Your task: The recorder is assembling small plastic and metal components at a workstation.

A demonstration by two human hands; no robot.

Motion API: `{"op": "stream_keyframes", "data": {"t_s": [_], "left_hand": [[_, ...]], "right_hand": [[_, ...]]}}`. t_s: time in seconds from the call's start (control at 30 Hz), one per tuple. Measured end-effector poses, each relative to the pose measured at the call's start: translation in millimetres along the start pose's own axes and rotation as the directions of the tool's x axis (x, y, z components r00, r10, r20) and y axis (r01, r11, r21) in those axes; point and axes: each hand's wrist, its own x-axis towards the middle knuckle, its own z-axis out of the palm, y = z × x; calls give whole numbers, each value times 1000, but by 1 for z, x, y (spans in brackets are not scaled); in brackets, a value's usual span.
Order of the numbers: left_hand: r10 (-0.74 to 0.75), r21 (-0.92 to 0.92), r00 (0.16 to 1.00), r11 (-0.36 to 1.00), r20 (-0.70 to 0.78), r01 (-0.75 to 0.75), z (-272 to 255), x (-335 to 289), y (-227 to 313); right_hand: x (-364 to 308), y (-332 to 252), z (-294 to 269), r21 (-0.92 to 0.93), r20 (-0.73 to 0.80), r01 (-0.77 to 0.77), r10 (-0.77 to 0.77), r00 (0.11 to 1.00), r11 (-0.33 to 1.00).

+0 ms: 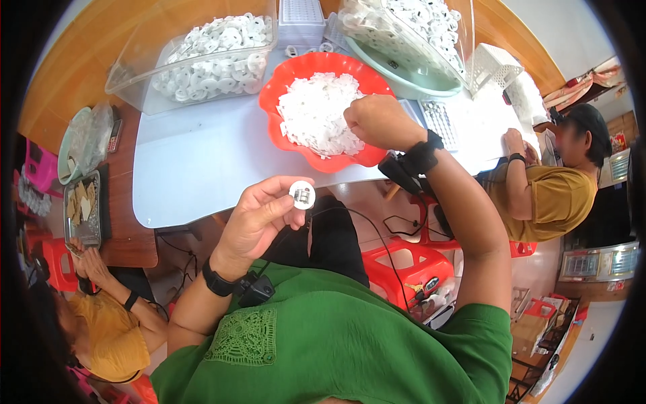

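My left hand pinches a small round white plastic casing between thumb and fingers, in front of the table's near edge. Its face is turned up and shows small metal parts inside. Above the right side of a red scalloped bowl, my right hand is closed, with its fingertips down at the heap of flat white plastic pieces in the bowl. Whatever those fingers hold is hidden from this view.
Clear bins of white round parts stand at back left and back right, the latter tilted over a pale green basin. Co-workers sit at right and lower left. A red stool is below my right arm.
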Motion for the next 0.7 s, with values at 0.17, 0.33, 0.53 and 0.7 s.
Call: {"op": "stream_keyframes", "data": {"t_s": [0.17, 0.33, 0.53, 0.7], "left_hand": [[4, -13, 1000, 1000, 0, -4, -7, -3, -5], [18, -30, 1000, 999, -15, -18, -3, -13, -5], [37, -48, 999, 998, 22, -36, 4, -22, -4], [32, -30, 997, 999, 67, -30, 11, -29, -4]], "right_hand": [[-10, 3, -7, 143, -160, -17, 41, 986, 990], [-28, -15, -27, 769, 51, -184, 228, 972, 613], [-58, -56, -46, 984, 10, -63, 297, 955, 169], [-85, -91, -44, 997, -78, 73, 318, 945, 27]]}}
